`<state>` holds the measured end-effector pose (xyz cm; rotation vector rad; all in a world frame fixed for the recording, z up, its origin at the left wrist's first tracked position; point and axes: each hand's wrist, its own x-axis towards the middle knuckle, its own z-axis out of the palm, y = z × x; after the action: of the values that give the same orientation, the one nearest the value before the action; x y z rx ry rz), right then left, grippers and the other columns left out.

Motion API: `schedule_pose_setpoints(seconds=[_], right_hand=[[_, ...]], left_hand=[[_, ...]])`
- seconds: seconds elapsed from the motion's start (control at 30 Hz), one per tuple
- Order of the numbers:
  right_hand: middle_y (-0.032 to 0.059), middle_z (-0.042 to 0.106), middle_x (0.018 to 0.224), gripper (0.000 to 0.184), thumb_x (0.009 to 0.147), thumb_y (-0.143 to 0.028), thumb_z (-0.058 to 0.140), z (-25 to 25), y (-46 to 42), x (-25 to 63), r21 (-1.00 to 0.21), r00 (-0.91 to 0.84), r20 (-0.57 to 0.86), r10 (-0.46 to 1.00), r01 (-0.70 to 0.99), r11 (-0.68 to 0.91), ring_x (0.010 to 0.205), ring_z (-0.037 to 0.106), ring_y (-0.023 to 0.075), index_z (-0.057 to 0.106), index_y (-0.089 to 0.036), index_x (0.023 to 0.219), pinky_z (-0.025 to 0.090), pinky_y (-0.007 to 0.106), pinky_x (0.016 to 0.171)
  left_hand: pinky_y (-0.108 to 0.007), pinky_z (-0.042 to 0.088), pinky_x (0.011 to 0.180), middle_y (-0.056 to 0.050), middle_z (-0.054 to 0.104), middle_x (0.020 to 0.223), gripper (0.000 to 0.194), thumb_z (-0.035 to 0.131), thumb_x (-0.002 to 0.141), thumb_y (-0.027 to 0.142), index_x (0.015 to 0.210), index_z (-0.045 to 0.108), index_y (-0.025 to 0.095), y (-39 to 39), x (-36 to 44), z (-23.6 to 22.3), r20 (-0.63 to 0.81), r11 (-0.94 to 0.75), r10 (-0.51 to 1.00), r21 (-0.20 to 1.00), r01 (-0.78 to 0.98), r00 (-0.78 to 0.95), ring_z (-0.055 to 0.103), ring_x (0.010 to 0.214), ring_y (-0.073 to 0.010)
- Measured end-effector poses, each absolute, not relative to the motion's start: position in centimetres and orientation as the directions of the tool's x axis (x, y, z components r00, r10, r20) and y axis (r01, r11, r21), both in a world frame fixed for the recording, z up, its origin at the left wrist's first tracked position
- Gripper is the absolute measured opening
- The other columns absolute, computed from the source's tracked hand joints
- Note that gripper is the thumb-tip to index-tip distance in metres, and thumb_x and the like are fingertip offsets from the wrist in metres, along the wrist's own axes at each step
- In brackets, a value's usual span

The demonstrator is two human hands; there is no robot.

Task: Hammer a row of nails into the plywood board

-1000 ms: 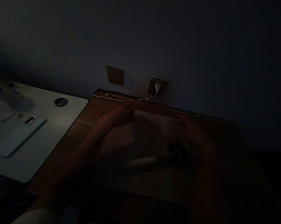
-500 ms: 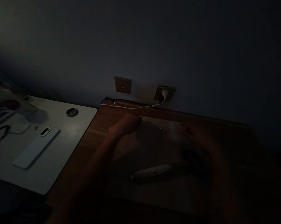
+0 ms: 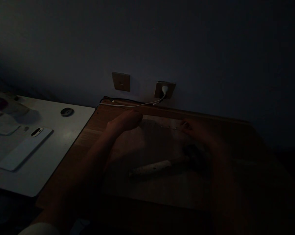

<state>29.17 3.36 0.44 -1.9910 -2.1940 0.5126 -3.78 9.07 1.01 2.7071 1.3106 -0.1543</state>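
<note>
The room is very dim. My left hand (image 3: 125,120) rests with curled fingers at the far edge of a pale sheet of card or paper (image 3: 157,192), and I see nothing in it. My right hand (image 3: 189,127) is at the same edge, beside a thin line of small metal bits (image 3: 170,126), perhaps nails or a fine chain. The darkness hides whether it pinches them. Nearer me, a hammer (image 3: 157,168) with a pale wooden handle and dark head lies on the sheet, just below my right hand and touching neither hand.
The sheet lies on a wooden desk (image 3: 88,137), below a wall socket with a white plug (image 3: 164,90) and its white cable (image 3: 130,104). A white table (image 3: 64,130) at left holds a white phone (image 3: 22,150) and a round dark object (image 3: 67,112).
The whole view swung right, then back left. Both hands stay near the sheet's far edge, and the hammer shows no clear movement on the sheet.
</note>
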Motion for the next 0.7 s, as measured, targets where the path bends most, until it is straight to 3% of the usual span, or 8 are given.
schedule_pose_setpoints(seconds=[0.23, 0.57, 0.7], right_hand=[[0.0131, 0.082, 0.103, 0.018, 0.092, -0.011, 0.069, 0.5, 3.4, 28.4, -0.248, -0.053, -0.179, 0.982, 0.969, 0.007, 0.093, 0.078, 0.0262, 0.075, -0.018, 0.108, 0.055, 0.032, 0.077], [0.0155, 0.081, 0.099, 0.005, 0.092, -0.021, 0.073, -0.3, 3.9, 29.0, -0.175, -0.015, -0.181, 0.983, 0.984, -0.017, 0.091, 0.077, 0.0290, 0.075, -0.018, 0.093, 0.053, 0.032, 0.072], [0.0139, 0.081, 0.096, 0.006, 0.092, -0.023, 0.071, -0.6, 4.1, 29.3, -0.174, -0.019, -0.187, 0.982, 0.985, -0.014, 0.085, 0.076, 0.0272, 0.075, -0.020, 0.088, 0.052, 0.032, 0.068]], left_hand=[[-0.029, 0.052, 0.074, -0.015, 0.081, 0.109, 0.030, 0.051, 0.097, 0.011, 0.104, 0.079, 0.014, 8.9, -3.8, 0.9, -0.146, -0.582, 0.797, 0.072, 0.810, 0.586, 0.077, 0.093, -0.0235], [-0.030, 0.050, 0.073, -0.014, 0.081, 0.108, 0.029, 0.051, 0.097, 0.014, 0.104, 0.079, 0.015, 9.4, -3.8, 0.8, -0.154, -0.603, 0.782, 0.062, 0.795, 0.604, 0.076, 0.092, -0.0237], [-0.031, 0.049, 0.075, -0.012, 0.080, 0.106, 0.025, 0.055, 0.095, 0.014, 0.102, 0.079, 0.017, 9.4, -4.0, 1.0, -0.104, -0.610, 0.777, 0.118, 0.784, 0.620, 0.074, 0.091, -0.0231]])
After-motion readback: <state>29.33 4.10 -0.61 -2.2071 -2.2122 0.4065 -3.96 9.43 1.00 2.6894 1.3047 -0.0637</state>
